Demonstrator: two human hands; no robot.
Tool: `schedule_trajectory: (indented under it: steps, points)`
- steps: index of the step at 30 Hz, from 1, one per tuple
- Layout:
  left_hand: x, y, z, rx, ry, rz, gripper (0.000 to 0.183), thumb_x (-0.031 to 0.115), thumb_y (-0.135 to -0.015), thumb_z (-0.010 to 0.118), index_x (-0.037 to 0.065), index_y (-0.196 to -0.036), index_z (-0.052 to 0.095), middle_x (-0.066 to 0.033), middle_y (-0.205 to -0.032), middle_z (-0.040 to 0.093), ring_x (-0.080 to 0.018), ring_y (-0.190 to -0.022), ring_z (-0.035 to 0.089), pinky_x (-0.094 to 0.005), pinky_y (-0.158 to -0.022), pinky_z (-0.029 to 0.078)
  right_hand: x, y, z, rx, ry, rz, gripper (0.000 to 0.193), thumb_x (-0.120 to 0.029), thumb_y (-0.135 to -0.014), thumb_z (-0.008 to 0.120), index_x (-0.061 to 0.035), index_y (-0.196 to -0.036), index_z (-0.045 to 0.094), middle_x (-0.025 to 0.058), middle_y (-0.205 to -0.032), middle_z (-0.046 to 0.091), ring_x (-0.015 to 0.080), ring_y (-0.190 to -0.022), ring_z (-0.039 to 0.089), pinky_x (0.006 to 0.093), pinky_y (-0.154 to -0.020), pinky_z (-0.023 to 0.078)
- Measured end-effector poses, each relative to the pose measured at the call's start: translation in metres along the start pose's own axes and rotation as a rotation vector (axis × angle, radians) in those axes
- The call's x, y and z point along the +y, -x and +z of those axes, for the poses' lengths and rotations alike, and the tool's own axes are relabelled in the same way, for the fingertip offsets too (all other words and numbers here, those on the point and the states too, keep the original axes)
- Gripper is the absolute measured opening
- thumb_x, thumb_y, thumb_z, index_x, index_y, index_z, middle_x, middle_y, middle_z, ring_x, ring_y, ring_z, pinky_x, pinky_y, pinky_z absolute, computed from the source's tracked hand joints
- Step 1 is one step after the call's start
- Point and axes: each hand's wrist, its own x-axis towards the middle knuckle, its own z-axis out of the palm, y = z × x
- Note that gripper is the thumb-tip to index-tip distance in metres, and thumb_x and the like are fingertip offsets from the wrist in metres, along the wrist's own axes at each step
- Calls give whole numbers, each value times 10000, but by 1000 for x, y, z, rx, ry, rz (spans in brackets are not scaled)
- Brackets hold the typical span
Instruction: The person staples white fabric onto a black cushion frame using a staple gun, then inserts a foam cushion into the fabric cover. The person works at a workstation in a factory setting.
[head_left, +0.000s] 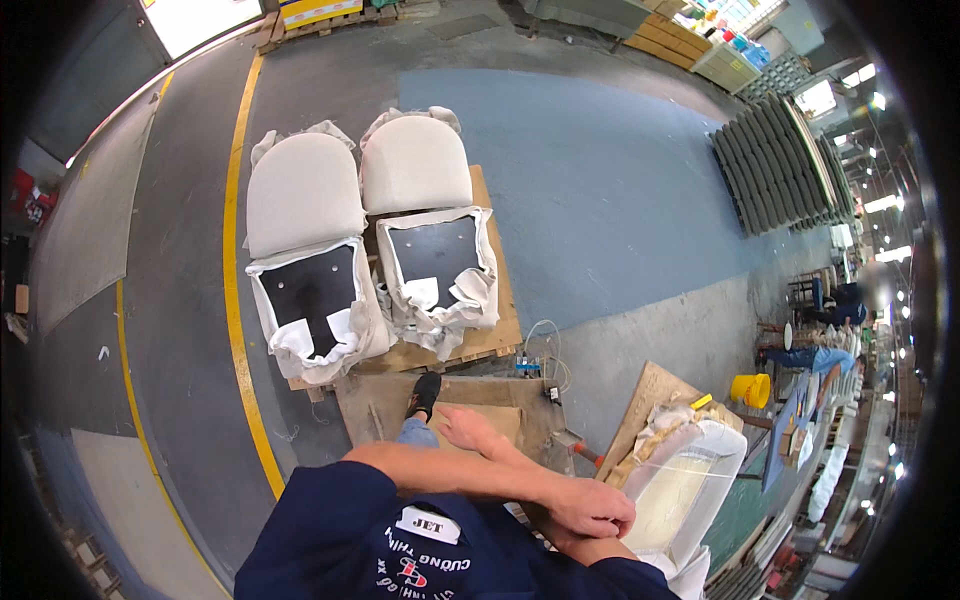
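My arms cross in front of my body. My left hand lies over my bent right arm, fingers curled in; whether they grip anything is hidden. My right hand reaches out past my left forearm, beside my shoe, its fingers loosely apart and holding nothing. Ahead, two cream upholstered chair pieces lie side by side, a left one and a right one, with loose fabric folded around black panels. Nearest my left hand is a padded frame with a yellowish middle.
The chair pieces rest on a wooden pallet. A tool with an orange handle lies beside a wooden board. Thin tubing curls near the pallet. Stacked dark padded panels, a yellow bucket and a person are at the right.
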Motion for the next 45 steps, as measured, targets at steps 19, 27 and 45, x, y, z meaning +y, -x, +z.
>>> schedule_trajectory:
  steps: [19,27,45]
  points:
    - [-42,-91,275,-1011,-143,-126,283,295,-973,630,13,-991,649,-164,-934,632,-359,-876,628,-447,-782,514,23,409,127,941,-140,316,426,-287,-987,610,-30,-1326,628,228,-1177,669,413,-1137,640,491,-954,531]
    - [-53,-95,388,-1248,60,-150,305,300,-1022,583,-1,-988,614,-163,-949,588,-389,-883,596,-474,-784,494,32,431,198,1020,-220,495,419,-283,-984,613,-30,-1318,631,229,-1172,670,406,-1133,643,488,-953,530]
    - [-47,-147,448,-1330,558,63,316,310,-1026,571,13,-944,638,-146,-1013,542,-322,-963,551,-450,-830,471,49,397,167,900,-378,598,404,-274,-978,621,-30,-1300,636,230,-1162,673,393,-1122,650,482,-949,528]
